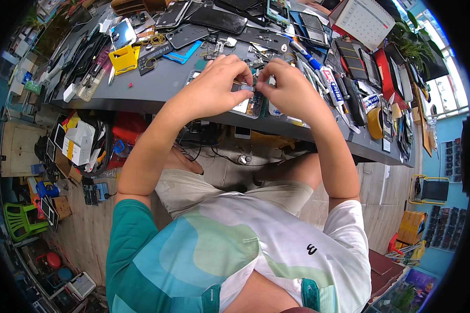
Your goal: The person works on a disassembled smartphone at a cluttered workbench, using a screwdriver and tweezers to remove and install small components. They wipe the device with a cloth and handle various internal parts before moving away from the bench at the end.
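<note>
Near the front edge of the grey desk, an opened phone (254,107) lies under my hands, its inner parts and a pale rectangle showing. My left hand (216,86) comes over it from the left, thumb and fingers bent together above the phone's inside. From the other side my right hand (289,87) meets it, thumb and forefinger pinched close to the left fingertips. Whatever small part sits between the fingers is too small to make out. Just right of the phone, another pale phone part (273,110) is partly covered by my right hand.
Behind lie several phones (216,20), a blue frame (185,53) and a yellow holder (124,60). On the right are glue tubes (331,83), pens, a tape roll (375,123) and a red box (389,75). A desk calendar (363,23) stands at the back right.
</note>
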Demonstrator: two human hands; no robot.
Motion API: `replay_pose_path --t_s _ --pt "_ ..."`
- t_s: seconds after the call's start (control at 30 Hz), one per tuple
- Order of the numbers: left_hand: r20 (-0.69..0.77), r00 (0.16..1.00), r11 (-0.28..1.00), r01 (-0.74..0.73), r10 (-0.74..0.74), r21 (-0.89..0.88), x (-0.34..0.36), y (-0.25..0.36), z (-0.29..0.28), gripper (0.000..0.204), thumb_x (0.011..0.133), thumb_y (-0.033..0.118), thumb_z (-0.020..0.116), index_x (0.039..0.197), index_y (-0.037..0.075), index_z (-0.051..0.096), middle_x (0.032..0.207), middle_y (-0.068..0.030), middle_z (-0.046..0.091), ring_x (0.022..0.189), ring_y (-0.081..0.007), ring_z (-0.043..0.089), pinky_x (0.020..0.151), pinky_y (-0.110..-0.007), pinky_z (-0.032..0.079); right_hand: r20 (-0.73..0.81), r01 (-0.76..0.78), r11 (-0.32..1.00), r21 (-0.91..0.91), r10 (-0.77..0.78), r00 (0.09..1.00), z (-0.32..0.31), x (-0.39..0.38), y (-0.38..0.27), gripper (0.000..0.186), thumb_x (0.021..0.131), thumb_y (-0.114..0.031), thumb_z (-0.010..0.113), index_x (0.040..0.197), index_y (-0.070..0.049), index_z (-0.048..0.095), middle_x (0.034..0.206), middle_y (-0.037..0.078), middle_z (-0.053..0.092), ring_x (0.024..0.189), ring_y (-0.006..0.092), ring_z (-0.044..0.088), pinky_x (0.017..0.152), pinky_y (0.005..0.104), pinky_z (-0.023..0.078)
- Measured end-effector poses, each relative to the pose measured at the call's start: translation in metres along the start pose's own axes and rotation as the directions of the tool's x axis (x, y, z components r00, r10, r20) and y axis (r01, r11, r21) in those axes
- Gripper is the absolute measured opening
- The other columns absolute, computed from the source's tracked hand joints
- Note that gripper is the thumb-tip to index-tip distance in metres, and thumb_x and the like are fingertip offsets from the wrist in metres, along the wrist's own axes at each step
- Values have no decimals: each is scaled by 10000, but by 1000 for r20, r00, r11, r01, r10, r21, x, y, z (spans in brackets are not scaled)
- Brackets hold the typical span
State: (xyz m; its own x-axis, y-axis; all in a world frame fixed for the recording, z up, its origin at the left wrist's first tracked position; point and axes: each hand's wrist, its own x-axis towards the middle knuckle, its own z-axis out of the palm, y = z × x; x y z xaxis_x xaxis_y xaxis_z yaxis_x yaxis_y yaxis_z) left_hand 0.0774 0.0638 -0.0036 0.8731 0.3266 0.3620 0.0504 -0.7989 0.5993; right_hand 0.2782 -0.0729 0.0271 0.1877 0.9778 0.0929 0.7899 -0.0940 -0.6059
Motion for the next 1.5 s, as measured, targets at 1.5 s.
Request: replay_pose_path --t_s 1.5 --pt "-77 981 980 -170 178 105 -2 10 8 190 909 184 885 1036 116 762 1037 -39 675 1111 -262 603 1049 -429 406 -147 67 985 161 -43 988 -22 -15 19 185 927 -151 887 1053 -32 821 1041 83 674 920 235 640 834 385 544"
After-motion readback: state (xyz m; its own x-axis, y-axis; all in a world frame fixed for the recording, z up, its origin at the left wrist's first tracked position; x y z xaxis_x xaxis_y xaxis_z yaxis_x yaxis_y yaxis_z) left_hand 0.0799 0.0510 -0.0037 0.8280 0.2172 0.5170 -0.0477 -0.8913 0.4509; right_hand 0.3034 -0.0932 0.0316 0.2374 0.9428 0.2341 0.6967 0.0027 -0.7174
